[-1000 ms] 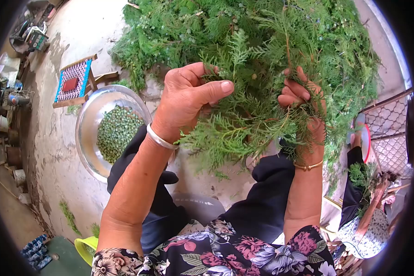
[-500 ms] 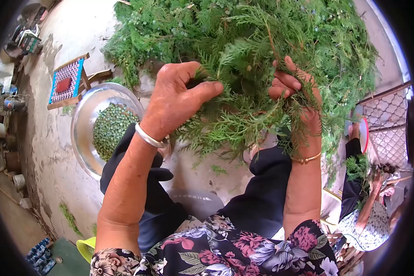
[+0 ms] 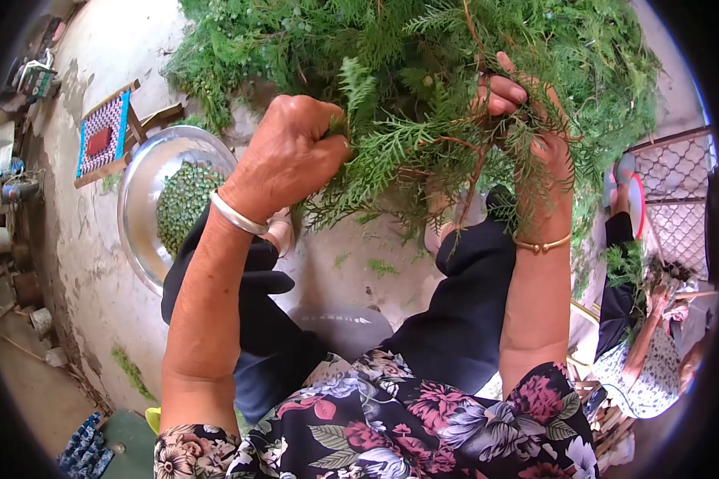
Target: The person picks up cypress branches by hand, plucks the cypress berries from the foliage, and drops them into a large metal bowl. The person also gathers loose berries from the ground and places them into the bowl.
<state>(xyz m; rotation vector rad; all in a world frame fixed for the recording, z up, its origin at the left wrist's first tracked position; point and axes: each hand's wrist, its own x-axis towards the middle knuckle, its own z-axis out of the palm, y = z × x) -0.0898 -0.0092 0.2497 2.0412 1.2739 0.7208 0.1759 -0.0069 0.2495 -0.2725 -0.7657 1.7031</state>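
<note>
In front of me, my right hand [image 3: 510, 100] is closed around a leafy cypress branch [image 3: 423, 140], whose brown stem and sprays spread leftward and droop over the wrist. My left hand [image 3: 291, 152] is curled into a fist at the branch's left side. Green shows at its fingertips, but what lies inside is hidden. To the left of that arm, a shiny metal basin [image 3: 132, 215] stands on the ground with many small green berries [image 3: 188, 203] in it, partly covered by my knee.
A large heap of cypress branches [image 3: 256, 48] covers the ground ahead. A low woven stool [image 3: 104, 136] stands beyond the basin. At the right, another person [image 3: 647, 367] sits holding greenery near a metal lattice [image 3: 679, 215]. Stray sprigs [image 3: 382, 267] lie on the concrete.
My left hand has moved slightly left and its fingers have closed into a fist. My right hand has risen a little with the branch. The view has shifted slightly.
</note>
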